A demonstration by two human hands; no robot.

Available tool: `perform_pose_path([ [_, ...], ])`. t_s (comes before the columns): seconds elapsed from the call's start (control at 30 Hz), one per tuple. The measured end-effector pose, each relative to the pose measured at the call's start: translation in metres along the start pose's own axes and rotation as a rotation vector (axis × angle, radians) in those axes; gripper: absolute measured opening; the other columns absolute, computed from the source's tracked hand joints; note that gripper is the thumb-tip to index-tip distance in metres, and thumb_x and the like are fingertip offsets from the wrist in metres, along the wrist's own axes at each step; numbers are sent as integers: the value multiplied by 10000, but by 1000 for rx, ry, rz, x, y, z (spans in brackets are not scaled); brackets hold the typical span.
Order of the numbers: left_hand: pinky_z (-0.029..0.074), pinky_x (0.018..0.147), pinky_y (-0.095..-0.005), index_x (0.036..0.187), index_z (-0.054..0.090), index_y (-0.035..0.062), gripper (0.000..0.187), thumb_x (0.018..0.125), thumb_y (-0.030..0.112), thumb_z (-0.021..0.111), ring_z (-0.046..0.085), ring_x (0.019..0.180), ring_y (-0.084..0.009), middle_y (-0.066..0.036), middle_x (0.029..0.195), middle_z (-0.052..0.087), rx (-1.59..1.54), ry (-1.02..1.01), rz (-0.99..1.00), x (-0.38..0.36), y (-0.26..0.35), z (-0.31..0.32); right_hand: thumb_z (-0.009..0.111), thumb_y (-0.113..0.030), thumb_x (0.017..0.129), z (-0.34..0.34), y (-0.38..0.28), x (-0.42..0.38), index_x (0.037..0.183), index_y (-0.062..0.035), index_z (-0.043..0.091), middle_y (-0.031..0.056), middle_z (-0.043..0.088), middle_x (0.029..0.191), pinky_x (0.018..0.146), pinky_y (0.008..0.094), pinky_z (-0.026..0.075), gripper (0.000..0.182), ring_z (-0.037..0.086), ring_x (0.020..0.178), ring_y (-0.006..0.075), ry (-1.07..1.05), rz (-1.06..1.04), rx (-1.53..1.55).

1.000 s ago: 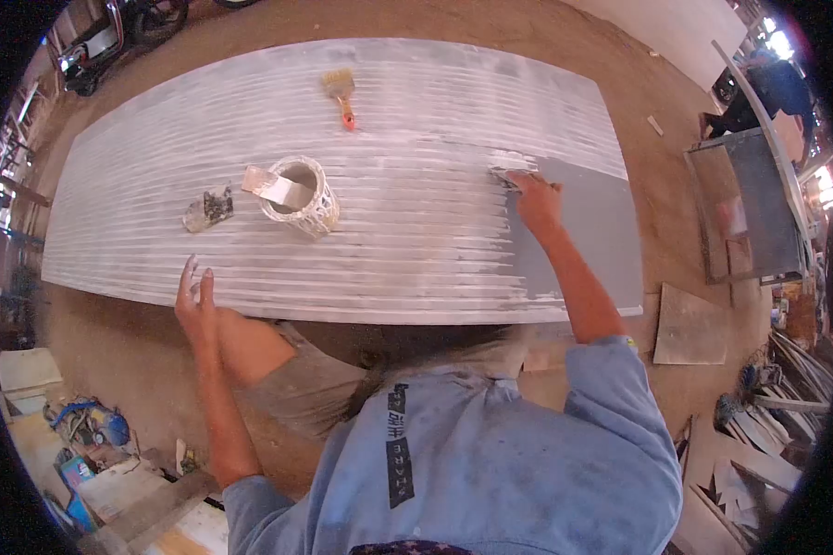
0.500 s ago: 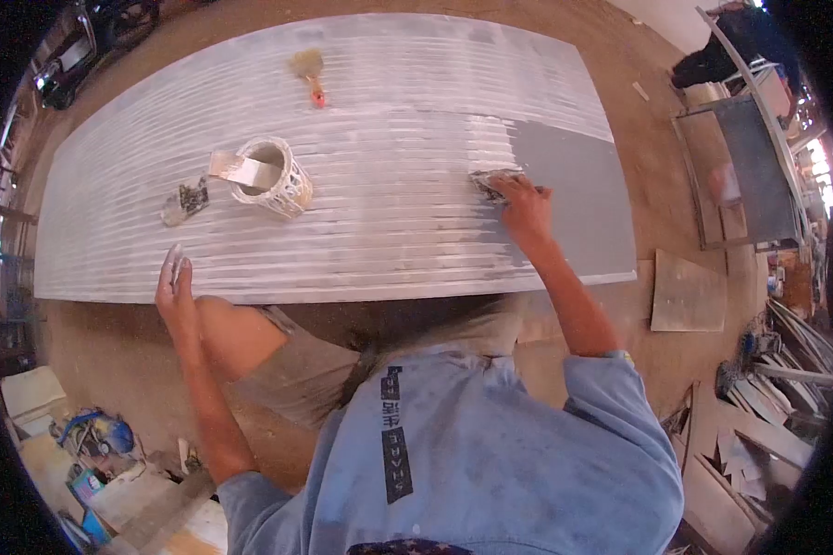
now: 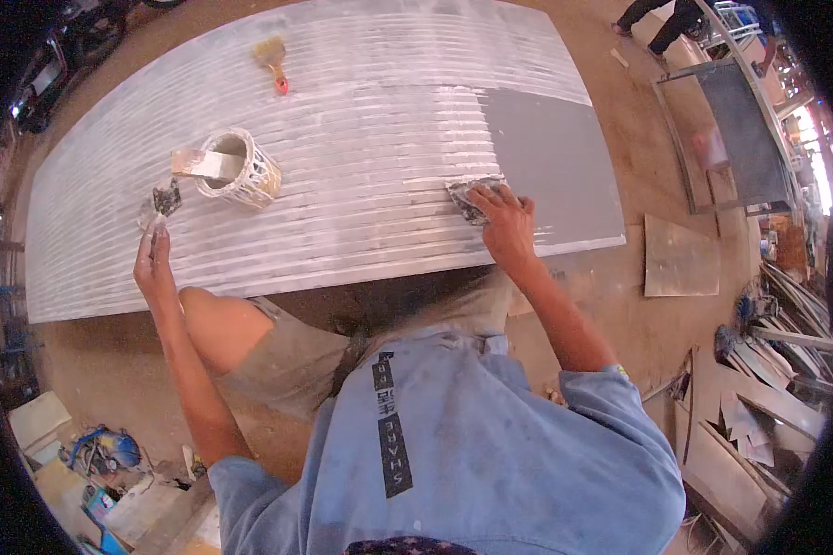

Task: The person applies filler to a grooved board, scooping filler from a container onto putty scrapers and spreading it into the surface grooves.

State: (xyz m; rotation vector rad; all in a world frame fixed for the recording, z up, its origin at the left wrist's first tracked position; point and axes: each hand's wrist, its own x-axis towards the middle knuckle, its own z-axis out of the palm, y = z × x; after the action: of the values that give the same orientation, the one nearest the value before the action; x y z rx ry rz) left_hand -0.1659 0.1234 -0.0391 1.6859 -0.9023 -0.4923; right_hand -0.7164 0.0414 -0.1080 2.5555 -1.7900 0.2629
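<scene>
My right hand (image 3: pixel 509 227) is closed on a putty-smeared spreader (image 3: pixel 467 199), pressing it against a large ribbed panel (image 3: pixel 370 213). White streaks cover much of that panel, and a smooth grey patch (image 3: pixel 555 153) lies just right of the spreader. Over the near left part of the panel, my left hand (image 3: pixel 155 264) points away from me with its fingers stretched out. Its fingertips overlap the near end of a small dirty scraper (image 3: pixel 165 197). Beside that stands a white-crusted bucket (image 3: pixel 254 180) with a flat, putty-coated blade (image 3: pixel 204 165) resting across its rim.
A paintbrush (image 3: pixel 271 60) with a red-tipped handle lies farther back on the panel. At right are a framed board (image 3: pixel 740 139), a flat sheet (image 3: pixel 680 259) and piled scraps (image 3: pixel 796 370). Another person's legs (image 3: pixel 662 28) show at the upper right. A blue machine (image 3: pixel 111 449) sits lower left.
My right hand and the spreader have moved slightly toward me, and the grey patch reaches farther left there. My left hand has come up to the small scraper. The whole view has shifted.
</scene>
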Motion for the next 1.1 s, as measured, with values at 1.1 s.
perform_pose_path([
  [1.1,491,978,-372,1312,659,54,353,986,190,640,641,1171,-248,-145,1295,680,502,0,77,-53,19,-5,563,19,858,36,79,181,1367,-234,615,17,619,1398,1026,526,376,570,528,1326,241,196,123,-107],
])
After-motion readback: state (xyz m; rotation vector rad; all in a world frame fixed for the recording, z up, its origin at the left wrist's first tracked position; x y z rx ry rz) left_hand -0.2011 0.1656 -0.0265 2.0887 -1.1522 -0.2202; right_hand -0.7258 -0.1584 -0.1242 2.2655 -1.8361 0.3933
